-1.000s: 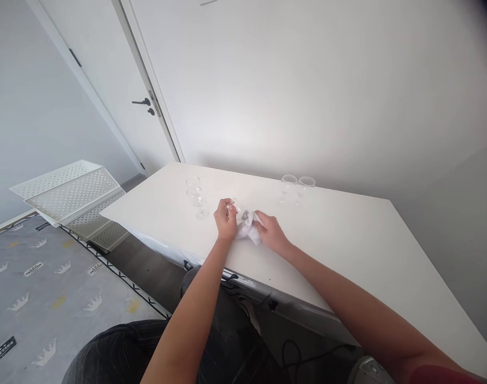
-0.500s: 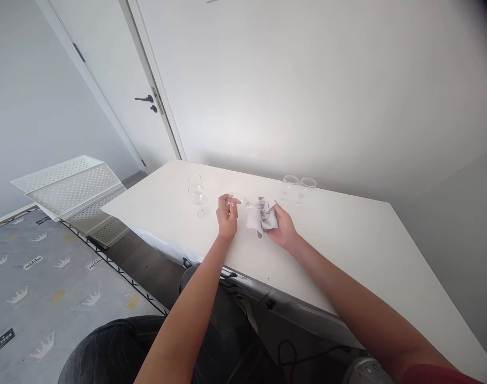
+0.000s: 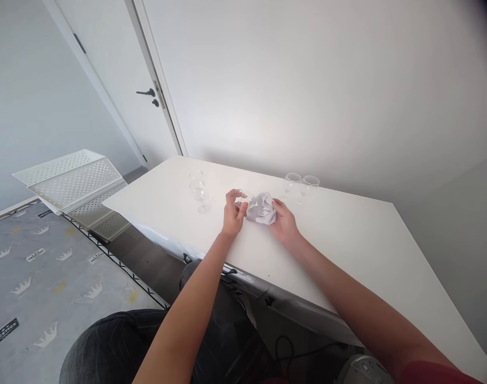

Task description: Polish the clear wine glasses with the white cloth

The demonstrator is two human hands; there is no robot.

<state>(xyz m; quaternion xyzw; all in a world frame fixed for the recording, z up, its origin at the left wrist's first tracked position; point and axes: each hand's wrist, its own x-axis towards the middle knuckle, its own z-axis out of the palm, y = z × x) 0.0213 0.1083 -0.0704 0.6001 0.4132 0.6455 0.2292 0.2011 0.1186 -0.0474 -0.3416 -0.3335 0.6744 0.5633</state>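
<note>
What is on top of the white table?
On the tabletop stand clear glasses at left and two more glasses near the far edge. The left hand holds another glass, the right hand a pale cloth. Anything beneath the hands and cloth is hidden.

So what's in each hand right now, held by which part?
The left hand holds a clear glass, apparently by its bowl; the right hand grips a pale cloth by its right side.

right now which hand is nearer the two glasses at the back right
Right. The right hand, gripping the cloth, is in front of the two glasses and slightly left; the left hand, around another glass, is farther left.
</note>
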